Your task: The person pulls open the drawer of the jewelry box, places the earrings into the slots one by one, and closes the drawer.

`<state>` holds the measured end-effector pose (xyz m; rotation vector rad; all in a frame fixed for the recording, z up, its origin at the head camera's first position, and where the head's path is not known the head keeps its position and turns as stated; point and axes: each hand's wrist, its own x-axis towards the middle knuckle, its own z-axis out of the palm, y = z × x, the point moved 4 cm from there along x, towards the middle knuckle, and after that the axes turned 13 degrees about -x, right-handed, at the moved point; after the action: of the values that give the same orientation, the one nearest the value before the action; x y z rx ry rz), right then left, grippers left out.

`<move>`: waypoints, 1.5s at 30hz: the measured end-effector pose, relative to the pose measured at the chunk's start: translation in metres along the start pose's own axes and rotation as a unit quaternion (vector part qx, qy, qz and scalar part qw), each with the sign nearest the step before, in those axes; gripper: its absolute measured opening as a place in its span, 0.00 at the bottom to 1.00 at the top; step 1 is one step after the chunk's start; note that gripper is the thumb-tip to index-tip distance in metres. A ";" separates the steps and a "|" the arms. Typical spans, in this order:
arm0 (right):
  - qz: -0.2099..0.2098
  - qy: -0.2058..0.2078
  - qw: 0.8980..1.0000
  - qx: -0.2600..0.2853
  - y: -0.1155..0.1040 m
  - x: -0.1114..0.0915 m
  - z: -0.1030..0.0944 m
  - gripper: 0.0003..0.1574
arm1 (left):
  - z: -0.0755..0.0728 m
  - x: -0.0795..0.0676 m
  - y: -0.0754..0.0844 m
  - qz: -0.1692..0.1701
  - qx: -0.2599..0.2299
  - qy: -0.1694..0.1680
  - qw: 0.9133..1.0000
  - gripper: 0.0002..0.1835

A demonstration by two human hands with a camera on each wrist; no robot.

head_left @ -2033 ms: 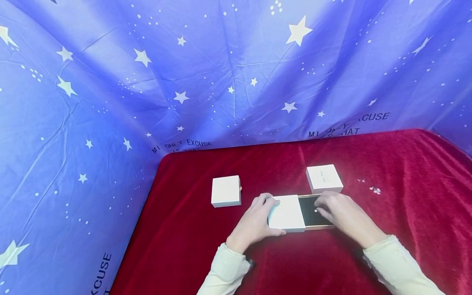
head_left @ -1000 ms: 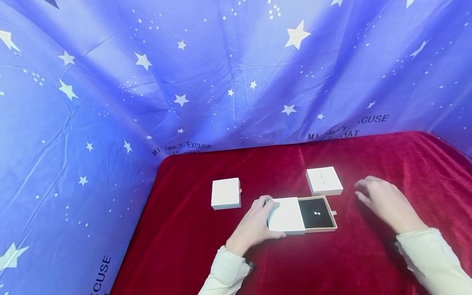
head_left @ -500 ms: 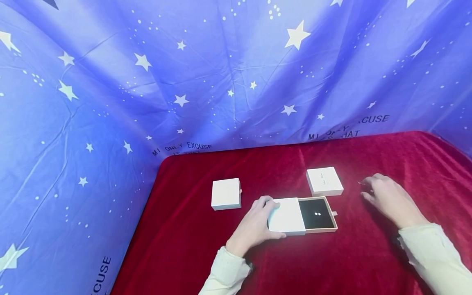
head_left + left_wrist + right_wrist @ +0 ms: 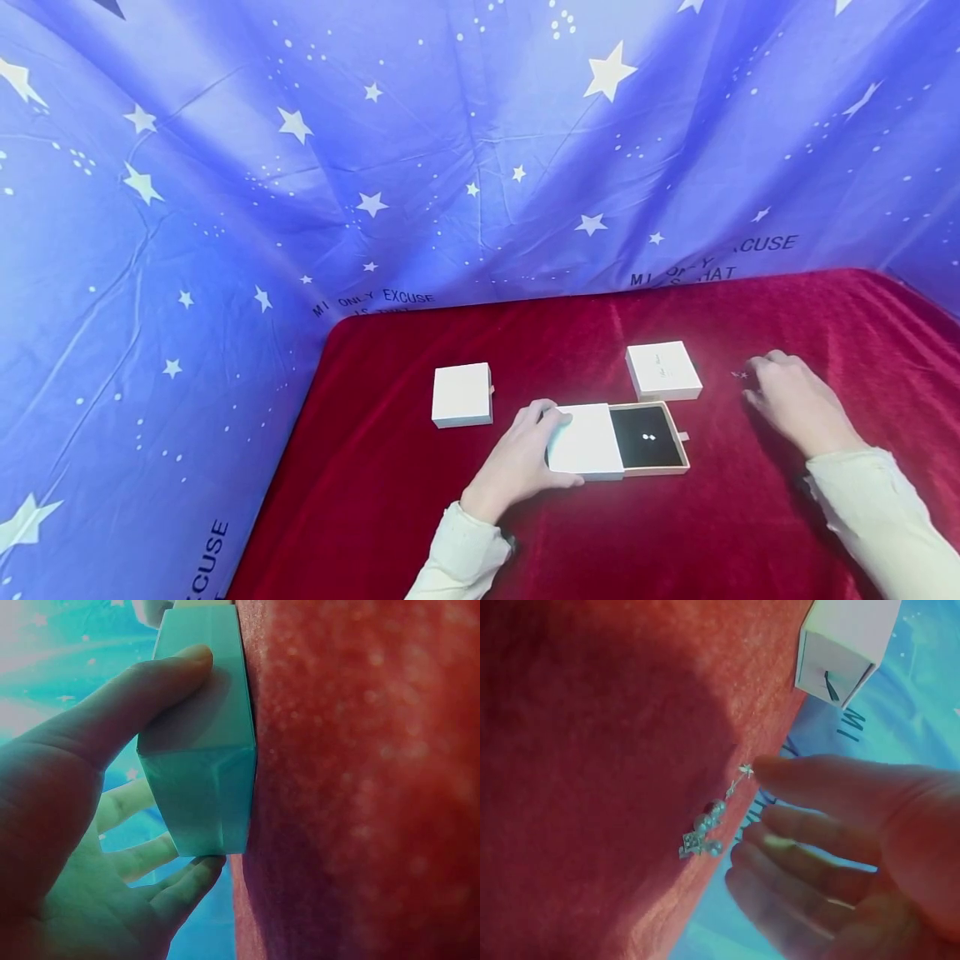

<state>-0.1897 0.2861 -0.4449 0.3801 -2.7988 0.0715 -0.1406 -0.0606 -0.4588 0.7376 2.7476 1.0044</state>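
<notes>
My left hand (image 4: pixel 517 458) grips the white sleeve (image 4: pixel 585 440) of a drawer-style jewelry box, thumb along one side and fingers round the other, as the left wrist view shows. The drawer (image 4: pixel 649 454) is pulled out to the right. Two small shiny earrings (image 4: pixel 648 437) lie on its black lining. At the right, my right hand (image 4: pixel 802 404) hovers low over the cloth with thumb and fingers apart. Right by its fingertips lie small star-shaped pieces (image 4: pixel 745 770) and a little cluster of pearl and crystal jewelry (image 4: pixel 705 825).
A closed white box (image 4: pixel 462 395) stands at the left. Another white box (image 4: pixel 663 371) with print on its lid is behind the open drawer. Red velvet cloth (image 4: pixel 390 500) covers the table, and a blue star-printed curtain (image 4: pixel 450 125) hangs behind and at the left.
My right hand has left the drawer and moved right to the small jewelry; in the last half second it shifted slightly further right. The left hand still holds the box.
</notes>
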 end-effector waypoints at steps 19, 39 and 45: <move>0.008 -0.071 0.997 0.010 0.009 -0.004 0.002 0.07 | -0.001 0.002 0.002 0.004 0.003 0.002 1.000 0.42; 0.034 -0.099 0.994 0.010 0.012 -0.005 0.001 0.07 | -0.001 0.001 0.000 -0.001 0.002 -0.001 1.000 0.42; 0.022 -0.101 0.995 0.011 0.013 -0.006 0.003 0.11 | 0.000 0.000 0.000 0.000 -0.001 -0.002 1.000 0.42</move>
<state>-0.1880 0.2997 -0.4497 0.3472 -3.0092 0.0769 -0.1408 -0.0604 -0.4585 0.7380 2.7433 1.0056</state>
